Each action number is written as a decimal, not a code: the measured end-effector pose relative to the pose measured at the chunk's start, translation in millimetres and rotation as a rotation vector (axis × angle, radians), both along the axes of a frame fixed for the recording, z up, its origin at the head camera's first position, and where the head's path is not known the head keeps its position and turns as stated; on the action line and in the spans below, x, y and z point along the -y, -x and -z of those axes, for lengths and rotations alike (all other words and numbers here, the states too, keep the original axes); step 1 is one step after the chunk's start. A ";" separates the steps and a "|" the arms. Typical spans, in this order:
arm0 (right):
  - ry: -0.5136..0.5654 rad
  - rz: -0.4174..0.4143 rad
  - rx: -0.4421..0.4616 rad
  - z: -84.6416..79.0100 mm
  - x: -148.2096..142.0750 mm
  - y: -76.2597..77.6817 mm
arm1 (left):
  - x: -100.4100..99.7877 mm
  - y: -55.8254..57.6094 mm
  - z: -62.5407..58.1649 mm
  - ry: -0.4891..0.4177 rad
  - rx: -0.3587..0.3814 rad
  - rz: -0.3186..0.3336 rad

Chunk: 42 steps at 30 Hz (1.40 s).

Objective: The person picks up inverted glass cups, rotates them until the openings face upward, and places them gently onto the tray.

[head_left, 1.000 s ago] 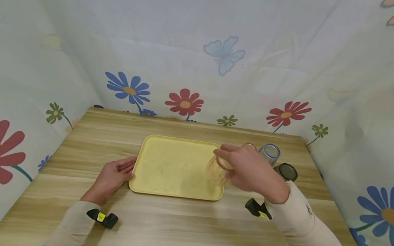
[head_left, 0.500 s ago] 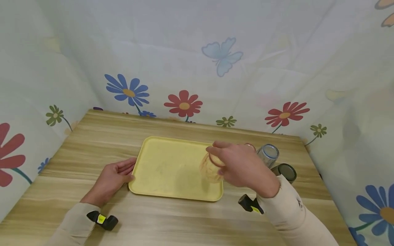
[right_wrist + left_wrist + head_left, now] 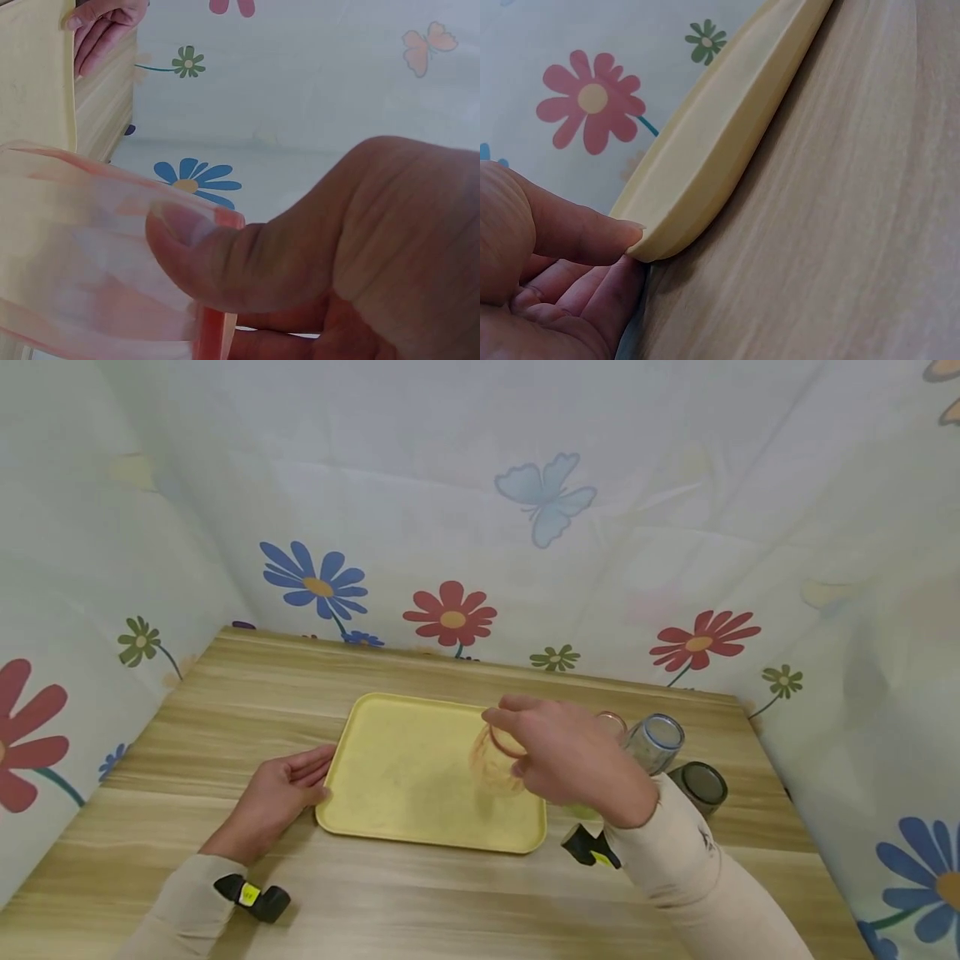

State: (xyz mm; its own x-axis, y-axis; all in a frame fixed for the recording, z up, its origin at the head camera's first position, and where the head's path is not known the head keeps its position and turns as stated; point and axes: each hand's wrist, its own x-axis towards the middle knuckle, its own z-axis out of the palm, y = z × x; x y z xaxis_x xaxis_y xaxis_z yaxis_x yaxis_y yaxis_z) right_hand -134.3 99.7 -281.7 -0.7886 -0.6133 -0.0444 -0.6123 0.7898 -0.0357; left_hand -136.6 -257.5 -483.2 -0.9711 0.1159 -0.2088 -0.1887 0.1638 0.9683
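A shallow yellow tray [image 3: 405, 768] lies on the wooden table. My left hand [image 3: 273, 797] is at its left edge; in the left wrist view the thumb presses on the tray's rim, with the fingers beneath and beside it. Over the right part of the tray, my right hand [image 3: 573, 756] grips a see-through, orange-tinted glass [image 3: 97, 255] near its end with a reddish band. The glass is tilted in the head view. Its lower end appears above the tray surface, though contact is hard to tell. My palm hides part of it.
Right of the tray stand a red-rimmed glass [image 3: 612, 724], a blue-rimmed clear glass [image 3: 656, 743] and a dark glass [image 3: 701, 787]. Something greenish [image 3: 582, 812] shows partly beneath my right wrist. A flower-printed cloth [image 3: 420, 518] surrounds the table's back and sides.
My right hand has carried the orange-tinted glass leftward over the tray, away from the other glasses. The left hand stays at the tray's edge.
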 end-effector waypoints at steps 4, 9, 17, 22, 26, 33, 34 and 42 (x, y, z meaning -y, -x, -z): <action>0.009 -0.030 0.008 0.6 3.9 2.7 | 1.7 -2.3 0.1 0.011 0.016 0.002; 0.019 -0.043 0.025 -0.1 8.2 4.4 | 2.1 -4.8 0.4 0.017 0.040 -0.003; 0.038 -0.091 0.015 -3.0 17.1 10.9 | 3.0 -6.6 3.1 0.016 0.035 -0.004; 0.041 -0.115 0.010 -6.1 23.3 13.7 | 5.4 -7.3 4.9 0.024 0.028 -0.001; 0.025 -0.118 0.003 -8.9 28.5 16.3 | 5.2 -6.2 2.7 0.035 0.012 0.004; 0.004 -0.110 0.004 -11.7 33.6 18.3 | 2.6 -4.1 -4.1 0.044 -0.004 0.008; 0.006 -0.112 0.000 -12.0 34.0 18.4 | 2.3 -4.1 -4.3 0.040 -0.008 0.009; 0.035 -0.133 -0.024 -12.9 36.6 19.6 | -0.5 -3.8 -3.5 0.041 -0.019 0.022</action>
